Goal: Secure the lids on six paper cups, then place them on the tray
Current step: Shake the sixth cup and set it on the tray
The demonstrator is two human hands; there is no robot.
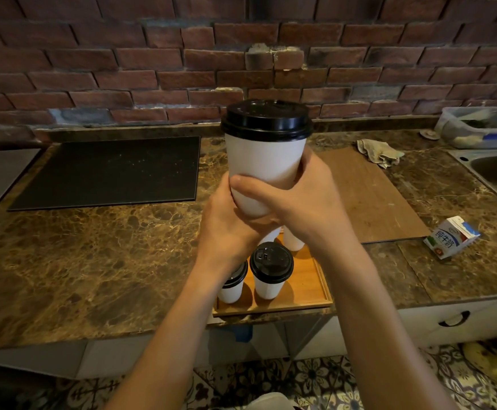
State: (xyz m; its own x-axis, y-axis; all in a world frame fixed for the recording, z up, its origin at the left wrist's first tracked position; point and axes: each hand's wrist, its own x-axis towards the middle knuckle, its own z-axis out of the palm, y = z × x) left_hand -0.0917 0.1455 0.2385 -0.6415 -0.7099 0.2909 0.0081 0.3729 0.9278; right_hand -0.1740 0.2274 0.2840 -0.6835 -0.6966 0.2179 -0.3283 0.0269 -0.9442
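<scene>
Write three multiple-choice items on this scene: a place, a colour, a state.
1. Where is the milk carton? A on a shelf; B on the counter, right of the wooden board; C inside a drawer.
2. What colour is the lid on the held cup? A white; B black; C red.
3. How is that cup? A lifted, in the left hand and right hand; B standing on the counter; C lying on its side.
Answers: 1 B, it lies by the board's right edge. 2 B, black over the white cup. 3 A, both hands grip its lower part.
</scene>
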